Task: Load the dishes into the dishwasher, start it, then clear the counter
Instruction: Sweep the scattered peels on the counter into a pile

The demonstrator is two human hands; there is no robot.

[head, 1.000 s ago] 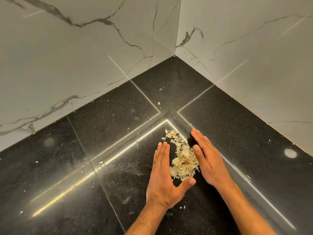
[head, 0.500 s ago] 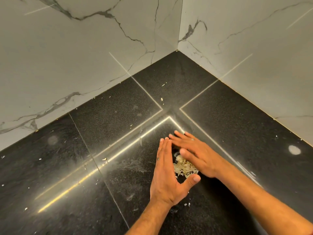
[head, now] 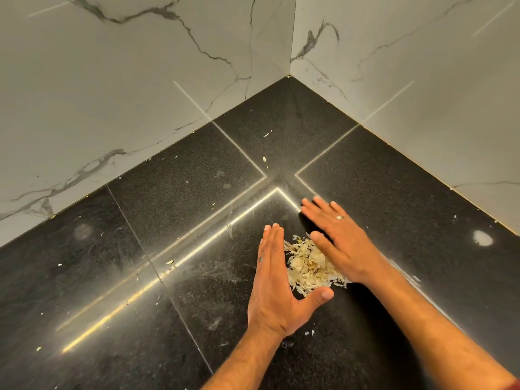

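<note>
Head view: black granite counter (head: 174,198) in corner of white marble-look walls (head: 112,102). Heap of pale papery peels (head: 309,266) on counter near front, between both hands. Left hand (head: 274,280) flat, fingers straight, thumb spread, edging heap's left side. Right hand (head: 340,243) flat, fingers extended, over heap's right side, gripping nothing. Stray flakes (head: 264,159) scattered farther back.

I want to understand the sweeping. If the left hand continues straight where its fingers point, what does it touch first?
The left hand points up the black counter toward the corner. The way looks free except a few loose flakes, then probably the marble wall; the peel pile lies beside it.
</note>
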